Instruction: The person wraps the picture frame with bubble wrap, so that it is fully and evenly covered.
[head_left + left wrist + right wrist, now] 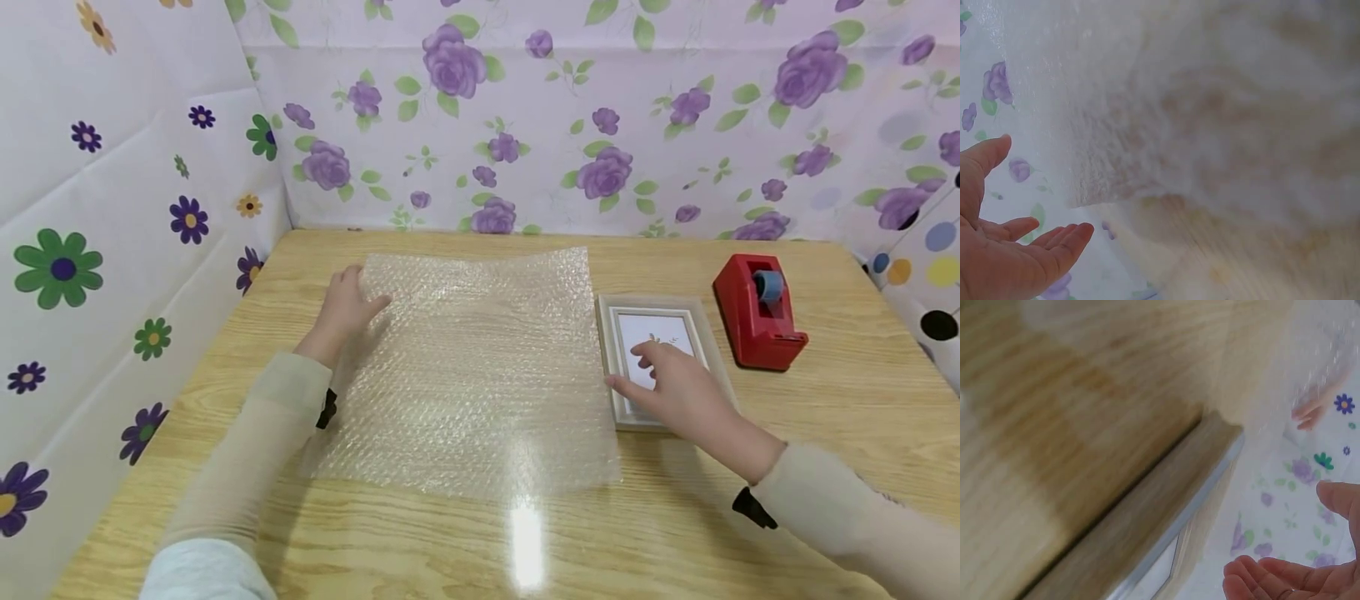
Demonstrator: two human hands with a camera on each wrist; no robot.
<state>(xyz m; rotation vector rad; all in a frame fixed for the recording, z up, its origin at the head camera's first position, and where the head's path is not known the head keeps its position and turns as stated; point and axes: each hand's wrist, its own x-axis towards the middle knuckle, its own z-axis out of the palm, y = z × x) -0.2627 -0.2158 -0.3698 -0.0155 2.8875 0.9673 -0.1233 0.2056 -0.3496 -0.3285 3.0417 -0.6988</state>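
Observation:
A clear sheet of bubble wrap is spread over the middle of the table. At its upper left edge is my left hand, thumb and fingers spread apart and holding nothing. In the left wrist view that hand appears beside the wrap's corner. Right of the sheet lies a pale picture frame with a small plant print, face up. Over its lower right part hovers my right hand, relaxed and slightly bent, hiding some of the print. The right wrist view shows its fingers above the frame's side.
A red tape dispenser with a blue roll stands right of the picture frame. The wooden table reaches back to a floral cloth. Another flowered cloth hangs along the left side, and a dotted one at the far right.

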